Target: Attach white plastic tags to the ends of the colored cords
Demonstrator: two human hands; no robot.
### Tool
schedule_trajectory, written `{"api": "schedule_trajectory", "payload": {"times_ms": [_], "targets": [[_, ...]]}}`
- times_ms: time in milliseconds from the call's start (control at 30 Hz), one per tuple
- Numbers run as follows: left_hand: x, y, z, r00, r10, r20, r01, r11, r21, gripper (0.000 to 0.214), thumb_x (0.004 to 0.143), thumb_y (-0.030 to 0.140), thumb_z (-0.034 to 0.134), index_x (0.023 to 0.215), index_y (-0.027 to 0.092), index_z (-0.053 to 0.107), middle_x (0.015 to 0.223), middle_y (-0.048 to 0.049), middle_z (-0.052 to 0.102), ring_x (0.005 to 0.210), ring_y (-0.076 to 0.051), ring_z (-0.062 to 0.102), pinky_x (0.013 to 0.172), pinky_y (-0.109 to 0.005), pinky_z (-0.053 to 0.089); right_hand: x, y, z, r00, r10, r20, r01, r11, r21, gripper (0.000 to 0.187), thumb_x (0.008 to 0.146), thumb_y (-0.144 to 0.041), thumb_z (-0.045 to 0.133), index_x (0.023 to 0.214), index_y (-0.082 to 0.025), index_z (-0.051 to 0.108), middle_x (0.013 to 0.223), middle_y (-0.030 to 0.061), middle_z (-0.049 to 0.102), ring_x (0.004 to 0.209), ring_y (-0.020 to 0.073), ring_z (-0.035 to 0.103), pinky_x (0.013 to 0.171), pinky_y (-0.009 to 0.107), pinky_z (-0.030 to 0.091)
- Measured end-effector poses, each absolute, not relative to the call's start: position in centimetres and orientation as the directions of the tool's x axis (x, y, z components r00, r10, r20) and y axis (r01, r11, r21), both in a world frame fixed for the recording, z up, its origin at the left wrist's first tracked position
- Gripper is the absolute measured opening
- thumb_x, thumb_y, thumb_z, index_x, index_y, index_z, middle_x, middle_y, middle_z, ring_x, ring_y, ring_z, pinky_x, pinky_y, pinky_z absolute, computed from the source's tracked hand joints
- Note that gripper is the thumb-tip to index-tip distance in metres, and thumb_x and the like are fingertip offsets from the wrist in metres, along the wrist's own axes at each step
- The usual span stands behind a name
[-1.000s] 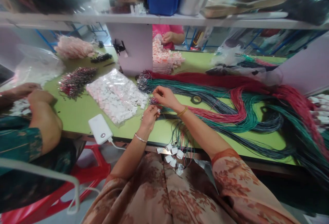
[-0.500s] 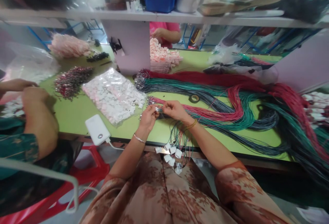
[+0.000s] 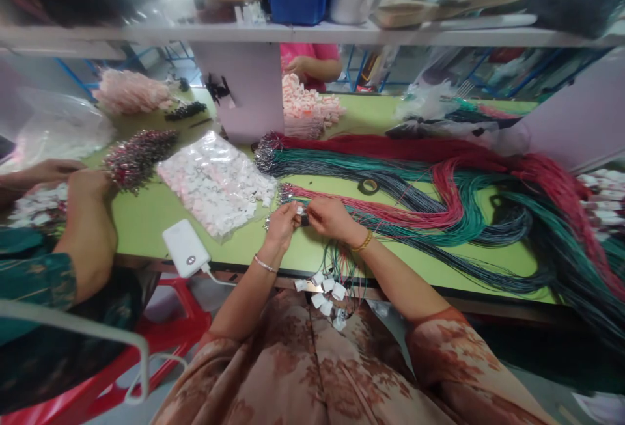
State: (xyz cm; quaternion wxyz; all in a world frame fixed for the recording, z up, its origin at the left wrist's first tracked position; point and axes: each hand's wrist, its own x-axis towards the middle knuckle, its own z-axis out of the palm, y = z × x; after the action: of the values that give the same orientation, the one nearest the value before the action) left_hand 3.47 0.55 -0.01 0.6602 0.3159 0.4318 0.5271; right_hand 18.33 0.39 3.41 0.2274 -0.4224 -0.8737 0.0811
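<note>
And here's the little white plug [image 3: 299,211], up above the surface [image 3: 141,230], gripped in the fingertips of the left hand [image 3: 281,226]! Looks feather-light, stiff, probably smooth enough to slip, so a pinch on its flat sides, ends left free, seems best. Right alongside, the right hand [image 3: 333,218] has its fingers pinched together; what's between them is too small to tell. Just beyond lie the pink wires [image 3: 405,213], likely limp and springy, best held close to their tips. Leftward, a clear bag [image 3: 215,184] of white plugs; further back, a roll of tape [image 3: 370,185].
</note>
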Motion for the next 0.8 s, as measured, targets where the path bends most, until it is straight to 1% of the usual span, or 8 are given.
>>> {"api": "schedule_trajectory", "payload": {"times_ms": [100, 300, 500, 567, 633, 667, 733, 800], "targets": [[3.5, 0.5, 0.1, 0.089, 0.972, -0.218, -0.402, 0.235, 0.885, 0.036, 0.066, 0.046, 0.078, 0.069, 0.013, 0.064, 0.053, 0.0023, 0.052, 0.045, -0.004, 0.042, 0.044, -0.017, 0.028, 18.3, 0.4, 3.3, -0.554, 0.766, 0.326, 0.685, 0.642, -0.346, 0.011, 0.080, -0.017, 0.046, 0.076, -0.017, 0.056, 0.074, 0.0077, 0.061, 0.066, 0.0160, 0.048, 0.063, 0.027, 0.033], [3.5, 0.5, 0.1, 0.050, 0.973, -0.226, -0.383, 0.228, 0.895, 0.036, 0.067, 0.046, 0.077, 0.076, 0.012, 0.068, 0.054, 0.0012, 0.055, 0.045, -0.004, 0.043, 0.044, -0.018, 0.028, 18.7, 0.6, 3.6, -0.469, 0.825, 0.315, 0.599, 0.559, -0.573, 0.013, 0.081, -0.020, 0.046, 0.073, -0.017, 0.055, 0.067, 0.0024, 0.059, 0.058, 0.0120, 0.045, 0.059, 0.023, 0.033], [3.6, 0.5, 0.1, 0.029, 0.982, -0.185, -0.290, 0.185, 0.939, 0.035, 0.071, 0.047, 0.072, 0.072, 0.013, 0.066, 0.051, 0.0016, 0.051, 0.044, -0.006, 0.040, 0.044, -0.019, 0.027, 18.6, 0.5, 3.3, -0.415, 0.863, 0.288, 0.597, 0.497, -0.630, 0.015, 0.079, -0.023, 0.050, 0.066, -0.017, 0.052, 0.058, -0.0007, 0.053, 0.054, 0.0105, 0.040, 0.056, 0.023, 0.029], [3.7, -0.3, 0.6, -0.013, 0.994, -0.108, -0.200, 0.104, 0.974, 0.031, 0.074, 0.046, 0.070, 0.074, 0.015, 0.066, 0.054, 0.0009, 0.053, 0.048, -0.008, 0.043, 0.048, -0.020, 0.031, 19.2, 0.8, 3.4, -0.424, 0.869, 0.253, 0.526, 0.464, -0.713, 0.019, 0.081, -0.028, 0.050, 0.066, -0.017, 0.053, 0.058, -0.0016, 0.052, 0.054, 0.0100, 0.040, 0.055, 0.023, 0.030], [4.4, -2.2, 1.3, -0.033, 0.997, 0.063, -0.077, -0.066, 0.995, 0.024, 0.078, 0.042, 0.067, 0.082, 0.019, 0.067, 0.065, -0.0017, 0.060, 0.059, -0.012, 0.051, 0.057, -0.023, 0.040, 20.0, 1.4, 3.8, -0.408, 0.889, 0.207, 0.426, 0.386, -0.818, 0.025, 0.085, -0.035, 0.048, 0.070, -0.016, 0.055, 0.060, -0.0019, 0.052, 0.055, 0.0099, 0.042, 0.055, 0.022, 0.033], [4.9, -3.5, 1.5, -0.001, 0.984, 0.178, -0.011, -0.178, 0.984, 0.020, 0.080, 0.040, 0.065, 0.086, 0.020, 0.068, 0.075, -0.0039, 0.064, 0.067, -0.014, 0.054, 0.065, -0.025, 0.044, 20.3, 1.7, 3.9, -0.383, 0.904, 0.191, 0.384, 0.344, -0.857, 0.028, 0.087, -0.038, 0.047, 0.073, -0.015, 0.056, 0.062, -0.0019, 0.053, 0.056, 0.0100, 0.043, 0.056, 0.022, 0.034], [6.3, -6.4, 1.8, 0.320, 0.872, 0.370, 0.067, -0.411, 0.909, 0.017, 0.085, 0.035, 0.059, 0.085, 0.021, 0.069, 0.084, -0.0080, 0.067, 0.081, -0.018, 0.058, 0.077, -0.030, 0.046, 20.6, 1.9, 3.9, -0.352, 0.919, 0.179, 0.349, 0.306, -0.885, 0.031, 0.088, -0.041, 0.047, 0.078, -0.015, 0.058, 0.065, -0.0015, 0.055, 0.059, 0.0103, 0.046, 0.058, 0.022, 0.037], [7.9, -9.1, 1.9, 0.728, 0.525, 0.442, -0.014, -0.633, 0.774, 0.019, 0.088, 0.033, 0.055, 0.087, 0.021, 0.069, 0.087, -0.0092, 0.068, 0.082, -0.018, 0.059, 0.079, -0.030, 0.046, 20.1, 1.6, 3.5, -0.415, 0.890, 0.189, 0.394, 0.363, -0.844, 0.027, 0.088, -0.038, 0.049, 0.078, -0.015, 0.059, 0.069, -0.0003, 0.057, 0.063, 0.0108, 0.048, 0.062, 0.022, 0.038]]}}
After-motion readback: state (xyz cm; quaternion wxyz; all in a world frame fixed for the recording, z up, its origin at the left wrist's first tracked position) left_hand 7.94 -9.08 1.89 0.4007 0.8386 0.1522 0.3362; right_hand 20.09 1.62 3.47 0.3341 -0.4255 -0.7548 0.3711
